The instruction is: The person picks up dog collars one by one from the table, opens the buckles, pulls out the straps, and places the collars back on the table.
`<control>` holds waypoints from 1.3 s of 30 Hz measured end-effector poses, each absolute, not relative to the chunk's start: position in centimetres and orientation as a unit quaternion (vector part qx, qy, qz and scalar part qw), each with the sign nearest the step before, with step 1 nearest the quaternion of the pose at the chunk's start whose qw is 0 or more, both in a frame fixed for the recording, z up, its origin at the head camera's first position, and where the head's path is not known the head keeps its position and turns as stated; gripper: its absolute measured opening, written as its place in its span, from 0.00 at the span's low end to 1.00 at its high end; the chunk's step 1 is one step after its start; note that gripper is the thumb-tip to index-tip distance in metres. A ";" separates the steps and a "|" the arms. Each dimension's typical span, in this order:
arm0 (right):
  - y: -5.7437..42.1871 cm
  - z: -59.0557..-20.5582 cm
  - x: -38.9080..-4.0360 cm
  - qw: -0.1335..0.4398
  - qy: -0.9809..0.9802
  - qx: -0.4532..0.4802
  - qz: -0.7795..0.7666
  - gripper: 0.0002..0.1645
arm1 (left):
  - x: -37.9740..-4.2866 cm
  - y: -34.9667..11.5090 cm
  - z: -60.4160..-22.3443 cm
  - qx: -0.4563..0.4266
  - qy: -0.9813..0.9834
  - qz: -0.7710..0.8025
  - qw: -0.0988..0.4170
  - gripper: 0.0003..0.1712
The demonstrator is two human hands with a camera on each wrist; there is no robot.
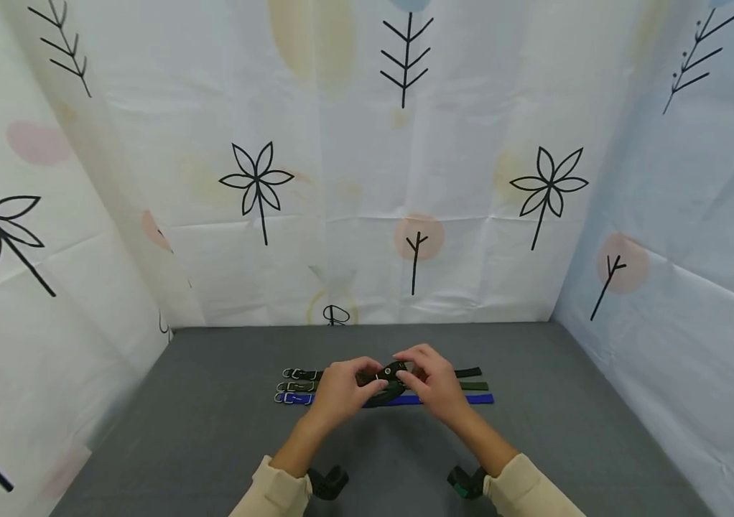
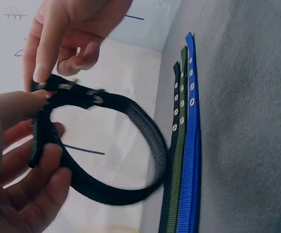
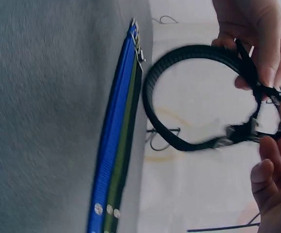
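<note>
A dark collar (image 1: 391, 393) is bent into a loop and held up over the table. The left hand (image 1: 340, 391) pinches it near its strap end, thumb on one side and fingers on the other. The right hand (image 1: 434, 384) pinches the overlapping part beside the metal buckle. In the left wrist view, the loop (image 2: 112, 196) hangs round and wide, with the strap tip sticking out by the left fingers. From the right wrist, the right fingers (image 3: 264, 172) show close to the buckle. Fingers partly hide the buckle and holes.
Behind the hands, three collars lie flat and parallel: black (image 1: 468, 372), green (image 1: 475, 386) and blue (image 1: 482, 398), buckles to the left, punched ends to the right. They lie on a grey table (image 1: 212, 445). Patterned cloth walls (image 1: 341, 266) stand at the back and sides.
</note>
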State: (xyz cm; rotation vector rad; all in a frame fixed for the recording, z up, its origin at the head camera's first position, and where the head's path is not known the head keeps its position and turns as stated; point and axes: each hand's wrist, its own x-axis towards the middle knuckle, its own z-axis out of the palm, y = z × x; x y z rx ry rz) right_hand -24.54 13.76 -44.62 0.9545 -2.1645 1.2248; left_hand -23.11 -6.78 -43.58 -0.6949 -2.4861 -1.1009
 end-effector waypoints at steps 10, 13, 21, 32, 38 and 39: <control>14.0 -44.0 -24.8 0.324 -0.764 0.436 0.347 0.17 | -22.8 -7.0 -43.5 -0.267 -0.877 -0.358 0.175 0.11; 14.0 -44.3 -24.9 0.331 -0.749 0.417 0.395 0.18 | -22.8 -6.9 -44.1 -0.257 -0.868 -0.386 0.175 0.12; 13.3 -43.2 -23.4 0.325 -0.715 0.360 0.504 0.17 | -22.5 -6.6 -44.6 -0.237 -0.836 -0.461 0.180 0.13; 12.3 -41.5 -22.0 0.292 -0.690 0.285 0.598 0.06 | -22.2 -6.2 -45.0 -0.247 -0.839 -0.454 0.170 0.12; 11.5 -41.2 -21.5 0.282 -0.687 0.237 0.626 0.03 | -22.1 -4.9 -44.3 -0.243 -0.843 -0.434 0.206 0.10; 11.3 -41.2 -21.4 0.279 -0.686 0.230 0.632 0.03 | -22.1 -4.7 -44.2 -0.233 -0.844 -0.435 0.209 0.09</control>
